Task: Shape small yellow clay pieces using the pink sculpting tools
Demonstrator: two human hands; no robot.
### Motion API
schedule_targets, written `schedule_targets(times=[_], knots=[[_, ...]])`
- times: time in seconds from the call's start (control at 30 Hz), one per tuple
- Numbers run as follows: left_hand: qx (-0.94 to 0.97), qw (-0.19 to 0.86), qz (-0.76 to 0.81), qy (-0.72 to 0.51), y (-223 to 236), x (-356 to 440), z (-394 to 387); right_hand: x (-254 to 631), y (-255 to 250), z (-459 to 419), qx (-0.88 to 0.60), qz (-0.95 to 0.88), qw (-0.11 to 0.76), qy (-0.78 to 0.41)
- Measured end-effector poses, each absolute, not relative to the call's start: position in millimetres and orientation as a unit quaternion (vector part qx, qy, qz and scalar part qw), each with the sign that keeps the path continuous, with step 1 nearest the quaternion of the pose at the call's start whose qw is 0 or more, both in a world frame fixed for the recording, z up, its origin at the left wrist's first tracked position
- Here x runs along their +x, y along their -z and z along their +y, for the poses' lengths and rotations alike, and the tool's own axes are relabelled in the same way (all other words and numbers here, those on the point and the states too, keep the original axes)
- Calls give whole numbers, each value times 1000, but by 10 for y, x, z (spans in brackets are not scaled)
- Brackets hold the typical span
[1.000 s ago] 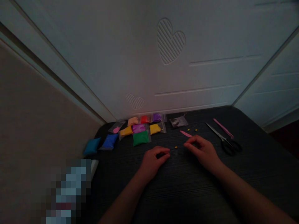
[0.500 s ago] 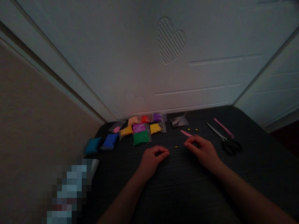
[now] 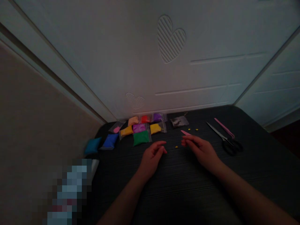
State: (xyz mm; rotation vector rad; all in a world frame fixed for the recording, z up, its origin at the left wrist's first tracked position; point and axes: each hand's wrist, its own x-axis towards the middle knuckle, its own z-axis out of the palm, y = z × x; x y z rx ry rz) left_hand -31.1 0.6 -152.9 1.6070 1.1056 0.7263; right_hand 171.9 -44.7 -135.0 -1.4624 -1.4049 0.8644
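Observation:
My left hand (image 3: 152,157) is over the dark table with thumb and forefinger apart, nothing plainly held between them. Across from it, my right hand (image 3: 202,150) has its thumb against bent fingers; anything between the fingertips is too small and dark to make out. On the tabletop between the hands lies a tiny yellow piece (image 3: 176,147), touched by neither. Just behind my right hand a pink pointed tool (image 3: 185,132) shows its tip, the rest hidden by the fingers. Farther back are two more small yellow pieces, one left (image 3: 189,129) and one right (image 3: 197,129).
Several bags of coloured clay-like material lie left of centre, including a green bag (image 3: 141,137) and a blue bag (image 3: 110,141). A grey bag (image 3: 179,121) sits at the back. Scissors (image 3: 221,136) and a pink strip-like tool (image 3: 224,127) lie right. A white panel (image 3: 140,62) rises behind.
My left thumb and forefinger have parted from a pinch. The fingers of my right hand have shifted slightly left and reach past the thumb. The yellow pieces have stayed put.

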Motion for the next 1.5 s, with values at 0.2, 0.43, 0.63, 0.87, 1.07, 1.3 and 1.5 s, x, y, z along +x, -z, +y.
schedule_targets(times=[0.2,0.43,0.63,0.87,1.07,1.3,1.5], knots=[[663,490,473,-310,1534,-322,20,1706,1377,-453,-601,-567,440,-350],[679,493,459,-292,1566,-322,11,1690,1364,-446,-570,-529,446,-443],[703,460,469,-274,1530,-326,6,1695,1325,-441,-608,-557,407,-392],[709,432,488,-271,1479,-312,-15,1691,1320,-454,-614,-599,372,-356],[739,434,447,-255,1459,-319,-44,1696,1357,-471,-633,-585,356,-360],[774,368,452,-246,1469,-328,-46,1663,1375,-426,-628,-592,370,-343],[782,346,451,-255,1458,-312,-55,1664,1381,-438,-617,-605,368,-344]])
